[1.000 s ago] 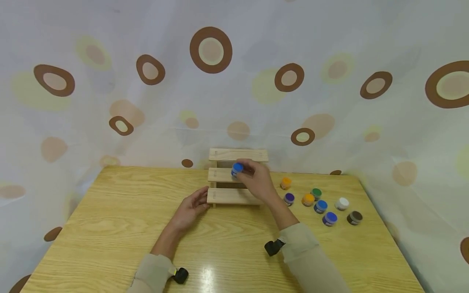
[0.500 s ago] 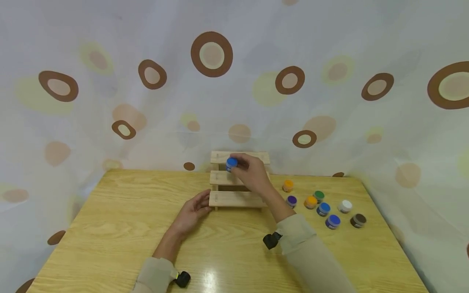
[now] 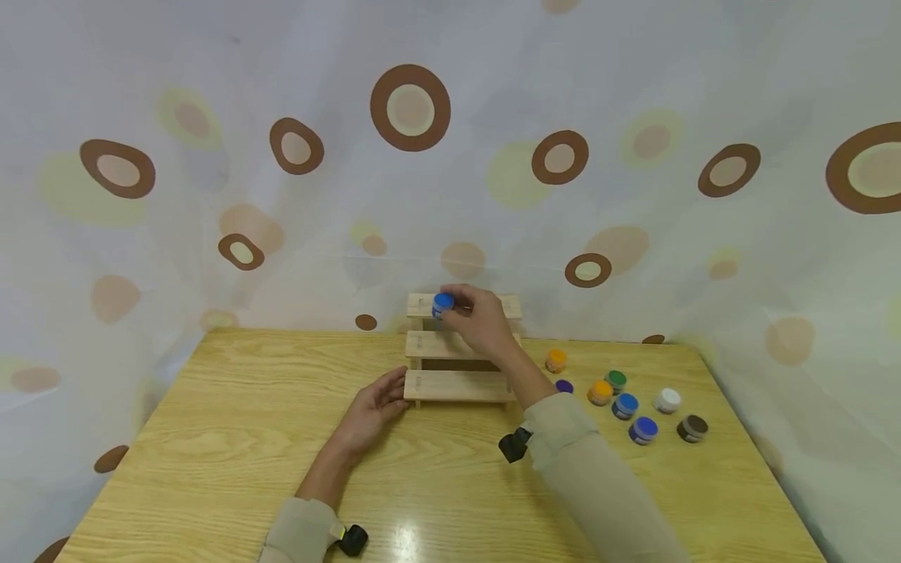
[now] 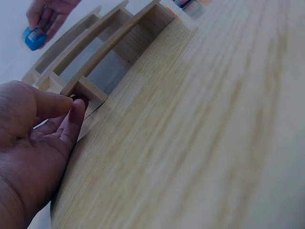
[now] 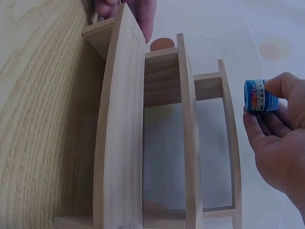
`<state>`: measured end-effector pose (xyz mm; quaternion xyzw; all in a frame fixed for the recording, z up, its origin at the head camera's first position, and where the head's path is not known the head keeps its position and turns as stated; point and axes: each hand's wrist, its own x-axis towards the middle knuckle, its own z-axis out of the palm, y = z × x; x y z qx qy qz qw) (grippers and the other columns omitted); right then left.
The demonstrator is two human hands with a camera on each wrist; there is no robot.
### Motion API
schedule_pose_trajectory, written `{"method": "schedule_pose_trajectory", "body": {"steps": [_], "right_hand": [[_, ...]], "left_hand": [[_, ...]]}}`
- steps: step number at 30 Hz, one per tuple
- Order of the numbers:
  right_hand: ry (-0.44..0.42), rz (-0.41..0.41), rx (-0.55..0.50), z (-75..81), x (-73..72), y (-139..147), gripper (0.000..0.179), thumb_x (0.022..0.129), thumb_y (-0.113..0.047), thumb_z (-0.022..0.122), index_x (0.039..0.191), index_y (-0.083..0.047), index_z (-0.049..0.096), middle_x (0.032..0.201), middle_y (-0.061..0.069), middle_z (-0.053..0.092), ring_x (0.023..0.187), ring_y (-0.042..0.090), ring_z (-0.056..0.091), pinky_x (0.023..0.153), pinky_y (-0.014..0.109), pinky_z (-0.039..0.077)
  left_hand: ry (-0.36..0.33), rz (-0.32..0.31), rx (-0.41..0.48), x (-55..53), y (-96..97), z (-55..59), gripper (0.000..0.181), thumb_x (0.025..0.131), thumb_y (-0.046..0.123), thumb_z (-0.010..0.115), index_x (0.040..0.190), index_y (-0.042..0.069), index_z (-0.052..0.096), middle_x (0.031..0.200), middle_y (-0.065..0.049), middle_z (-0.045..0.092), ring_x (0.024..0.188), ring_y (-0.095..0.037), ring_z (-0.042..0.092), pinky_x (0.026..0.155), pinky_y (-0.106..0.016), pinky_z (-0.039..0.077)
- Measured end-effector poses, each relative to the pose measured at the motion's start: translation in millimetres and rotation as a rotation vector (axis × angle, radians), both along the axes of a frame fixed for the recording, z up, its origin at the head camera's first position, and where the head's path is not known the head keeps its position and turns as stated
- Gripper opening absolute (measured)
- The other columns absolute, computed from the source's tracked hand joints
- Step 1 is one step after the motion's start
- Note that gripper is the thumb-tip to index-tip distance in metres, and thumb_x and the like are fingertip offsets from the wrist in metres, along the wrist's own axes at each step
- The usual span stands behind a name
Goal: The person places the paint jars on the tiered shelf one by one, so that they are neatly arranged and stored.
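Observation:
A small three-step wooden rack [image 3: 461, 385] stands at the back of the table. My right hand [image 3: 486, 322] pinches a paint jar with a blue lid [image 3: 443, 305] between thumb and fingers. From the right wrist view, the blue paint jar [image 5: 260, 96] is apart from the top step [image 5: 228, 129], held in the air above it. My left hand [image 3: 367, 412] is at the rack's left end, its thumb and fingers curled at the bottom step's end and leg [image 4: 90, 90]. Part of the upper steps is hidden behind my right hand.
Several more paint jars stand to the right of the rack: orange [image 3: 556, 360], green [image 3: 615, 381], blue [image 3: 625, 406], white [image 3: 667, 400], dark brown [image 3: 693, 428]. A purple one [image 3: 564, 387] is partly hidden by my right forearm. A patterned cloth [image 3: 464, 211] hangs behind the table.
My right hand has lifted the blue paint jar from in front of the middle step up to the top step, slightly leftward. My left hand has stayed at the rack's left end.

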<state>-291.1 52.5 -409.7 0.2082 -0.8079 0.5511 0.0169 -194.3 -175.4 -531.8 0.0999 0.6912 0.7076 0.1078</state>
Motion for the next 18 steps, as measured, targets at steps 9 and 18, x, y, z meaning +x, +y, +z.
{"method": "schedule_pose_trajectory", "body": {"steps": [9, 18], "right_hand": [[-0.038, 0.0, 0.014, -1.1, -10.2, -9.2, 0.043, 0.101, -0.007, 0.068, 0.142, 0.003, 0.063, 0.134, 0.017, 0.068, 0.127, 0.029, 0.065, 0.106, 0.036, 0.057], [-0.053, -0.015, 0.034, 1.6, -18.5, -17.3, 0.043, 0.101, -0.005, 0.069, 0.142, 0.003, 0.063, 0.136, 0.019, 0.067, 0.128, 0.032, 0.064, 0.108, 0.037, 0.056]], "left_hand": [[0.019, -0.02, 0.004, -0.1, -3.5, 1.0, 0.061, 0.107, -0.009, 0.049, 0.164, -0.004, 0.028, 0.161, -0.028, 0.041, 0.148, -0.042, 0.043, 0.11, -0.024, 0.051], [0.016, -0.015, 0.021, -0.2, -2.7, -0.1, 0.06, 0.107, -0.009, 0.049, 0.163, -0.005, 0.029, 0.161, -0.027, 0.042, 0.147, -0.041, 0.044, 0.108, -0.022, 0.051]]}}
